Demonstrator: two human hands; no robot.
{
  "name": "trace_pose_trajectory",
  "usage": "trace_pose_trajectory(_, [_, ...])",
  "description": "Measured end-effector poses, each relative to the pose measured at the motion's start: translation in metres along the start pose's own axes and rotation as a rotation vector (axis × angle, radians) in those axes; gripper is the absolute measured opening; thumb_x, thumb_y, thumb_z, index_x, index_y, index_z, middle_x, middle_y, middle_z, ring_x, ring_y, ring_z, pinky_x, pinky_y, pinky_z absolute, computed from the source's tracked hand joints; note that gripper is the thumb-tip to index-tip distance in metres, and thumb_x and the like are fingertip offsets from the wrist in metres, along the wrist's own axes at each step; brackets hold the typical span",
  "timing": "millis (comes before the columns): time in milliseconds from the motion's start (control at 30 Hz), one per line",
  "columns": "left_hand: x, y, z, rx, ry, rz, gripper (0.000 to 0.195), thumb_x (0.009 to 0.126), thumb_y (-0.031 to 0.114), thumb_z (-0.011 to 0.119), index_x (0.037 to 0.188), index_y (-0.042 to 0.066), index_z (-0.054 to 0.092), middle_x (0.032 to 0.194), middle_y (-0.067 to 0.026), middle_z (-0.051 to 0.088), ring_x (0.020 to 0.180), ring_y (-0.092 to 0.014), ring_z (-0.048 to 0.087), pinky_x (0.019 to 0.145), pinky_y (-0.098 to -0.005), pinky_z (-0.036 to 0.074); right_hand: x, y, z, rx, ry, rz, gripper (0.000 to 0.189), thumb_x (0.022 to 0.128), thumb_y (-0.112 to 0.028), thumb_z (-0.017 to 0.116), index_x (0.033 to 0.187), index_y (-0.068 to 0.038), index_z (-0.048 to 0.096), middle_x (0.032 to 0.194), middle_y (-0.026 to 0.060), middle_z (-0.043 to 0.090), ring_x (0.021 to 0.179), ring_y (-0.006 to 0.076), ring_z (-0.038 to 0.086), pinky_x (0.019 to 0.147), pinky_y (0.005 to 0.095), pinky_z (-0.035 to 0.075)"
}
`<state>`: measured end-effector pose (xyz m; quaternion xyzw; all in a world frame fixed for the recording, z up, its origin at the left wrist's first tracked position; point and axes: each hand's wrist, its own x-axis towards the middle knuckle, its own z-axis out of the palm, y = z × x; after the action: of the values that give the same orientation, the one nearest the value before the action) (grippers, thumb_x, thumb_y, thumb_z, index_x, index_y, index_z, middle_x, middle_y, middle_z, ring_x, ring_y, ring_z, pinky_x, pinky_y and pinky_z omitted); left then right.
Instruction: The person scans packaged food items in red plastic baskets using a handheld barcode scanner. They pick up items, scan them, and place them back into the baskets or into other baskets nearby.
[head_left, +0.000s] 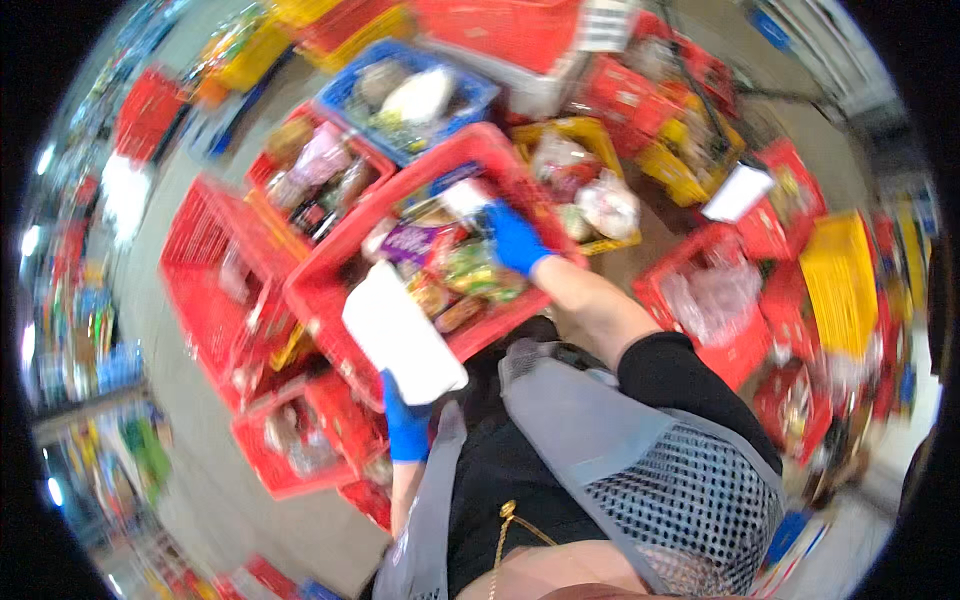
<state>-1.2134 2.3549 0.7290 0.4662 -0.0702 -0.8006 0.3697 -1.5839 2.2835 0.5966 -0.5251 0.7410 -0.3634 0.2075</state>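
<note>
My left hand (407, 427), in a blue glove, grips the lower end of a white sheet or pad (401, 337) that lies over the near left side of a large red plastic crate (307, 289). Reaching over that crate's right wall, my right hand (512, 236), also blue-gloved, is at a small white item (465, 196); blur hides whether the fingers close on it. Inside the crate are a purple packet (411, 244), green produce in clear wrap (476, 266) and a brownish packed item (459, 313).
Behind stands a blue crate (337, 94) of bagged goods, with a smaller red crate (382, 161) to its left. A yellow crate (616, 244) holds bagged produce. More red crates (206, 277) stand at left, others at right beside an upended yellow crate (840, 285).
</note>
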Motion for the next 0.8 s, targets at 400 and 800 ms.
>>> trace_pose_trajectory(400, [-0.045,0.024,-0.033,-0.251,-0.044,0.297,0.054,0.096,0.023,0.064,0.142,0.001,0.046,0.135,-0.0120,0.058,0.120,-0.024,0.059,0.104,-0.0388,0.046,-0.008,0.020,-0.058,0.159,0.091,-0.075,0.064,0.090,-0.012,0.070,0.145,0.000,0.039,0.139,0.0153,0.052,0.121,0.0274,0.055,0.103,0.0396,0.044])
trace_pose_trajectory(800, [-0.161,-0.054,-0.304,-0.666,0.607,0.491,0.076,0.097,0.054,0.053,0.151,0.004,0.034,0.145,-0.0185,0.049,0.127,-0.036,0.051,0.107,-0.0526,0.041,-0.068,-0.091,-0.090,0.587,0.199,0.223,0.037,0.094,-0.009,0.066,0.129,-0.002,0.057,0.122,0.0059,0.061,0.106,0.0177,0.060,0.095,0.0350,0.049])
